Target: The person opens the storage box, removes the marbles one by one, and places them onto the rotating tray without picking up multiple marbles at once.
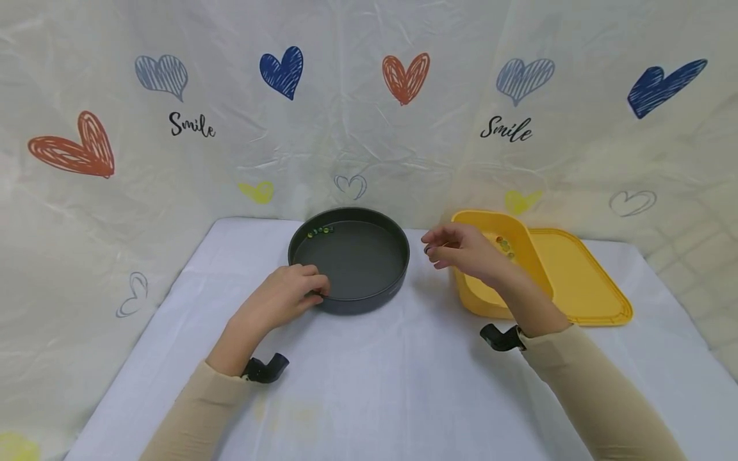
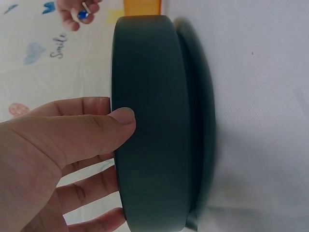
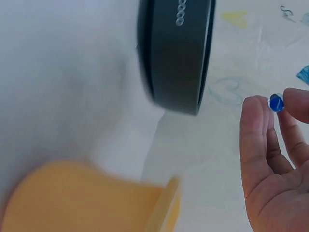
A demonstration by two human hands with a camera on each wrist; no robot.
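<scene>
A dark round pan (image 1: 360,262) sits on the white-covered table in the head view, with several green and yellowish marbles (image 1: 320,231) along its far left inside wall. My left hand (image 1: 288,293) grips the pan's near left rim, thumb on the outer wall (image 2: 154,159) and fingers over the edge. Between thumb and fingers my right hand (image 1: 469,253) pinches a blue glass marble (image 3: 276,102), held in the air between the pan and a yellow box (image 1: 481,306). More marbles (image 1: 505,247) lie inside that box, partly hidden by the right forearm.
A flat yellow lid (image 1: 582,278) lies on the table right of the box, against its side. Behind the table hangs a pale sheet (image 1: 346,141) printed with hearts and words. The white tablecloth (image 1: 375,384) stretches in front of the pan.
</scene>
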